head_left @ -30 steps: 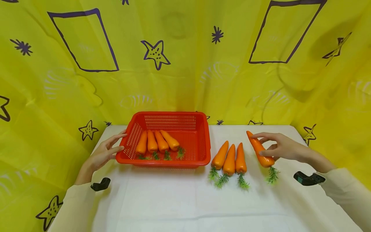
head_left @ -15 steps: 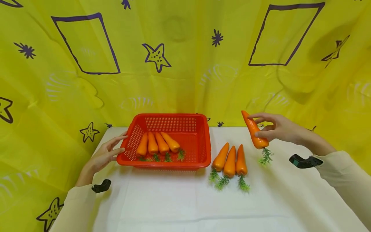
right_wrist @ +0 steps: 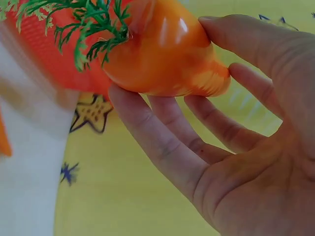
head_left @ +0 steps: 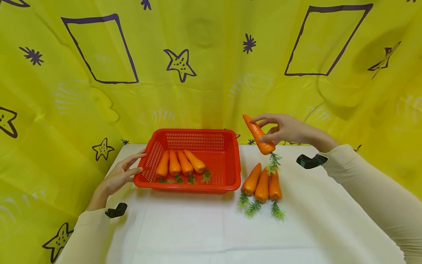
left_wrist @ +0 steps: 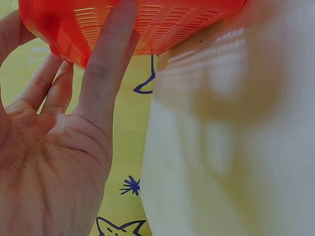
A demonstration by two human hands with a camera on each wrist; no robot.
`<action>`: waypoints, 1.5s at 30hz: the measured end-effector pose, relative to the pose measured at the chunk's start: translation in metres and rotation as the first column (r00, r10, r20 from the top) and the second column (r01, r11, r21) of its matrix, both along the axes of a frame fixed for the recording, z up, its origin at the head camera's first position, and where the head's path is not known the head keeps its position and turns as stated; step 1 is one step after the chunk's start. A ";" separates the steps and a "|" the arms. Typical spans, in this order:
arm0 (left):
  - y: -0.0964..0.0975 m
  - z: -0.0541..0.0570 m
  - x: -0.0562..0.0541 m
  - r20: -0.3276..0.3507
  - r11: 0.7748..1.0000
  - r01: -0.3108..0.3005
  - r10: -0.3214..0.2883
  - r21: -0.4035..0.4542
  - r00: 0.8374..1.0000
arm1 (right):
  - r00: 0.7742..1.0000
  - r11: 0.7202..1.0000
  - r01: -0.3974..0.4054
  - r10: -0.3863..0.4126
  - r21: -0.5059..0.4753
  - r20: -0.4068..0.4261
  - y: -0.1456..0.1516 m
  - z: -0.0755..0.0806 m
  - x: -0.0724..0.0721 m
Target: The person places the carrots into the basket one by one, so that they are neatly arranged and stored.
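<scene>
An orange carrot (head_left: 258,135) with green tops hangs tilted above the table, pinched between the thumb and fingers of my right hand (head_left: 283,128). In the right wrist view the carrot (right_wrist: 162,54) shows its leafy end toward the camera. My left hand (head_left: 118,176) touches the left end of a red plastic basket (head_left: 184,186), fingers spread and loosely extended. From the left wrist view, these fingers rest against the basket's outer wall (left_wrist: 162,24). Inside the basket, several carrots (head_left: 184,163) lie side by side toward its left.
Three carrots (head_left: 262,187) lie together on the white tablecloth (head_left: 184,227), right of the basket, their tops toward me. Leaves of the held carrot overlap them in the head view. A yellow patterned curtain (head_left: 211,95) hangs close behind the table and at both sides.
My right hand has lifted the carrot off the table and carried it up and left, toward the basket. My left hand and the basket stay in place.
</scene>
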State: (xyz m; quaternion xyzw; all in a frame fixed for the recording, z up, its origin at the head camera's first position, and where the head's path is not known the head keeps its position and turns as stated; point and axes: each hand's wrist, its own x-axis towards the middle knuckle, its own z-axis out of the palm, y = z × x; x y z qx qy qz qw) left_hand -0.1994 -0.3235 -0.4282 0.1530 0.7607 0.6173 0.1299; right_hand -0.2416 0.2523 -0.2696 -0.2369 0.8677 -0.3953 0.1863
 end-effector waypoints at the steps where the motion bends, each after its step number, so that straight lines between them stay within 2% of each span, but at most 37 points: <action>1: 0.000 0.000 0.000 0.001 1.000 0.000 0.000 0.001 1.000 | 1.000 1.000 -0.009 0.009 0.006 0.001 -0.007 0.001 -0.004; 7: 0.000 0.002 0.002 -0.008 1.000 0.006 -0.006 -0.008 1.000 | 0.995 0.995 -0.097 0.097 -0.018 0.032 -0.047 0.002 -0.026; 12: 0.000 0.003 0.002 -0.016 1.000 0.001 -0.001 -0.025 1.000 | 0.985 0.986 -0.163 0.164 -0.017 0.054 -0.078 -0.003 -0.044; 17: -0.001 0.003 0.001 -0.017 1.000 -0.007 0.007 -0.024 1.000 | 0.977 0.980 -0.197 0.197 -0.003 0.086 -0.107 -0.019 -0.061; 22: 0.000 0.001 -0.001 -0.016 1.000 0.003 -0.003 -0.020 1.000 | 0.965 0.973 -0.228 0.222 0.029 0.143 -0.131 -0.042 -0.076; 32: -0.002 0.000 -0.002 -0.008 1.000 0.007 -0.007 0.013 1.000 | 0.949 0.964 -0.251 0.226 0.089 0.220 -0.169 -0.077 -0.087; 45: 0.000 -0.001 -0.003 -0.002 1.000 -0.006 0.007 0.020 1.000 | 0.936 0.964 -0.218 0.163 0.150 0.313 -0.190 -0.112 -0.095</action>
